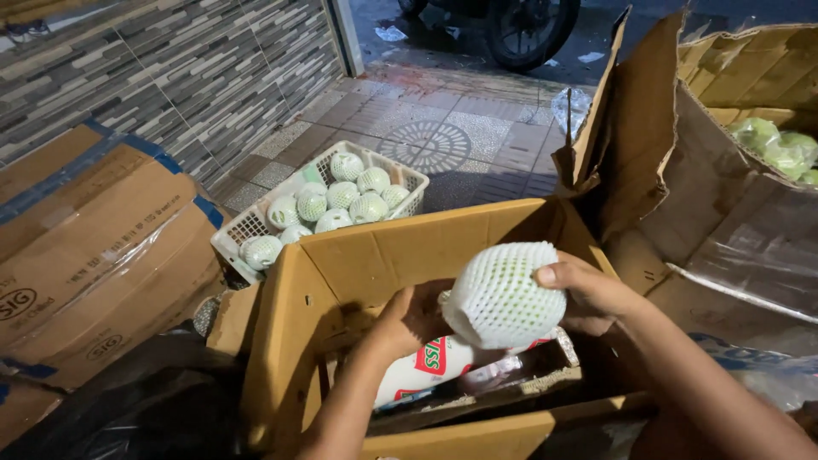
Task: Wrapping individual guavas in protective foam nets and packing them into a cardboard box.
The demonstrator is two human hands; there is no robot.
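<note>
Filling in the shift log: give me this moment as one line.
both hands hold a fruit in white foam netting | over open cardboard box | white basket of netted fruit behind

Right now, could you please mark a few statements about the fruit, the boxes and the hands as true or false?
1. Both hands hold one fruit in a white foam net. True: left hand, right hand.
2. The white plastic basket is empty. False: it holds netted fruits.
3. The held fruit is above an open cardboard box. True.
4. The box at the far right holds red fruit. False: green fruit shows there.
</note>
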